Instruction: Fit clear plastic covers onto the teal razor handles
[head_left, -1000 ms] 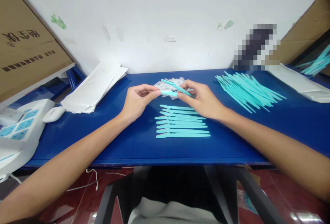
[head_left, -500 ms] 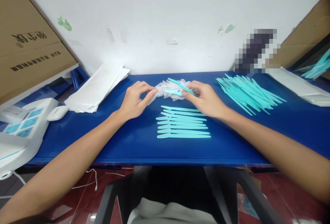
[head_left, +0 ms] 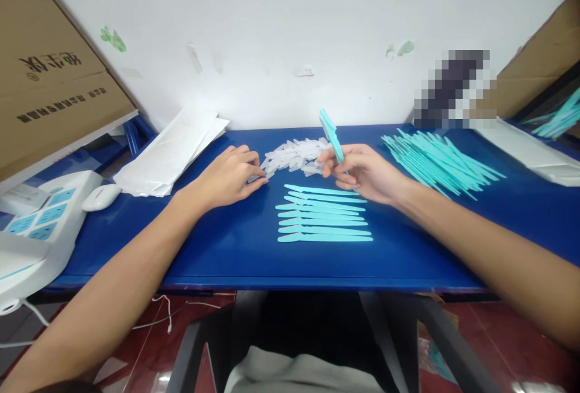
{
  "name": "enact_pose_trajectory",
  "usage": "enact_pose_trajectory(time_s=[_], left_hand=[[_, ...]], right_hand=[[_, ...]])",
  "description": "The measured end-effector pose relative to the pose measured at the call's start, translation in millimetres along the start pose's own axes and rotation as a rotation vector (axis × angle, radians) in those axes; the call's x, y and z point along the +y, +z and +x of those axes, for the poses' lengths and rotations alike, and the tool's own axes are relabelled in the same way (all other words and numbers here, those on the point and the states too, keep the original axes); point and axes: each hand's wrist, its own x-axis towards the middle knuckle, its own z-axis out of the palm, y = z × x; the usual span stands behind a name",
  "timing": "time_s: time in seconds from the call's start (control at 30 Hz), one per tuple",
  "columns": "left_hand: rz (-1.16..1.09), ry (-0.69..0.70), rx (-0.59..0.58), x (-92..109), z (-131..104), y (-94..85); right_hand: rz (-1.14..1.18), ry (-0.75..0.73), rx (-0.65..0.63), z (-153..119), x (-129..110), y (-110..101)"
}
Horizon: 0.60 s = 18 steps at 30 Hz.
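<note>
My right hand (head_left: 356,169) grips turquoise sticks (head_left: 332,134), held upright and overlapping, so their number is hard to tell. At the left edge of a pile of translucent white pieces (head_left: 296,153), my left hand (head_left: 233,174) has its fingertips down on the table, thumb and fingers close together; whether a piece is between them is hidden. Below the pile, several turquoise sticks (head_left: 326,221) lie in a row, one above another, with their wider ends to the left. A larger heap of turquoise sticks (head_left: 439,160) lies right of my right hand.
The blue table (head_left: 244,248) meets a white wall. White sheets or bags (head_left: 167,151) lie at the left, near a white mouse-like object (head_left: 101,198) and a white power strip (head_left: 58,218). Cardboard boxes (head_left: 58,79) stand at both sides. More white packaging (head_left: 525,151) lies at right.
My right hand has turned, tipping its turquoise sticks from nearly flat to upright. My left hand has lowered from a raised pinch onto the table beside the white pile.
</note>
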Motion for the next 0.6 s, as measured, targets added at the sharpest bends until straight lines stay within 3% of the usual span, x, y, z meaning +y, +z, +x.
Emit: enact_pose_trajectory(time_s=[0.6], left_hand=[[-0.182,-0.020,0.014,4.9,3.8,4.2]], right_hand=[[-0.085,-0.086,-0.110,0.0,7.8,-2.1]])
